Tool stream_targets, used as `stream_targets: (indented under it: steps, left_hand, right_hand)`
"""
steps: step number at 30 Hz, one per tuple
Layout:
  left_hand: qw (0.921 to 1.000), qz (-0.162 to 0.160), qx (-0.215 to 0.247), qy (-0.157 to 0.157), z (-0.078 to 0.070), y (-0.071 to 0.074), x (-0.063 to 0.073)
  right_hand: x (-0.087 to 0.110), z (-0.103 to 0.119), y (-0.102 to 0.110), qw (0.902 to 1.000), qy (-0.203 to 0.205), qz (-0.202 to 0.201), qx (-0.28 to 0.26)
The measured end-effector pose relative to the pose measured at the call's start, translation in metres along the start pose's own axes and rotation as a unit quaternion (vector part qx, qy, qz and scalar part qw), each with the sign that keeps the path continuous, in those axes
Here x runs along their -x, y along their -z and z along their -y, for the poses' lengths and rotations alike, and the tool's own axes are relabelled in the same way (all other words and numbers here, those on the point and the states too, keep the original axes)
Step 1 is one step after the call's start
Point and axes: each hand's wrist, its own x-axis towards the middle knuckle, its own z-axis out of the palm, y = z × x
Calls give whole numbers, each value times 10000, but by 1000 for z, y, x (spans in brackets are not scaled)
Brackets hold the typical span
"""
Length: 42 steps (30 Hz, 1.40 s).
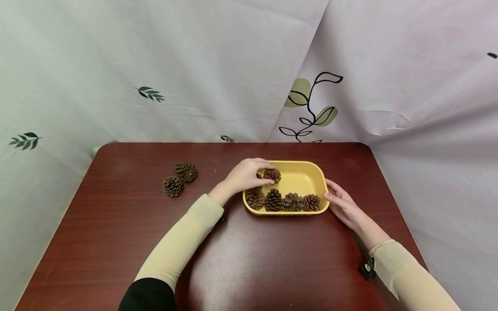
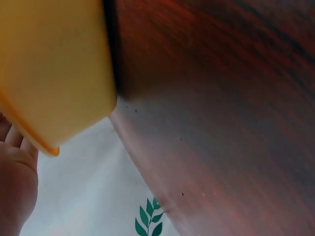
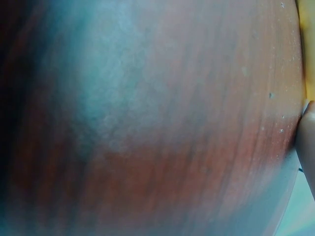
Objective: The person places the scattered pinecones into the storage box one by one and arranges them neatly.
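A yellow plastic tray [image 1: 299,166] sits at the table's back right. Inside its left end my left hand [image 1: 249,172] holds a brown pine cone [image 1: 272,175] between thumb and fingers. Several pine cones [image 1: 274,200] line the tray's near side. My right hand [image 1: 344,205] grips the right end, thumb over the rim and fingers along the outside. In the left wrist view the tray's outer wall [image 2: 59,64] fills the upper left, with part of the hand [image 2: 17,182] below; the held cone is hidden there. A finger [image 3: 307,142] touches the tray [image 3: 309,49] in the right wrist view.
Three pine cones [image 1: 173,186] lie close together on the left of the dark red-brown table [image 1: 116,224]. A pale cloth [image 1: 194,65] with leaf prints hangs behind and beside the table. A small black device [image 1: 367,268] is at the right wrist.
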Motion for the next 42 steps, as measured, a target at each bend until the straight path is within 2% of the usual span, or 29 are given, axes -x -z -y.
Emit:
stream_targets:
  steps: [9, 14, 25, 42]
  left_hand:
    - [9998, 193, 83, 16, 3, -10, -5]
    - [9993, 339, -97, 113, 4, -14, -7]
    - [9936, 789, -798, 100, 1, -15, -9]
    - [9885, 1221, -880, 113, 4, -12, -11]
  right_hand:
    - [1, 1, -1, 10000, -24, -4, 54]
    - [1, 2, -1, 10000, -14, -19, 46]
    - [0, -1, 0, 9999, 79, 54, -102]
    - [0, -1, -1, 9999, 81, 5, -98]
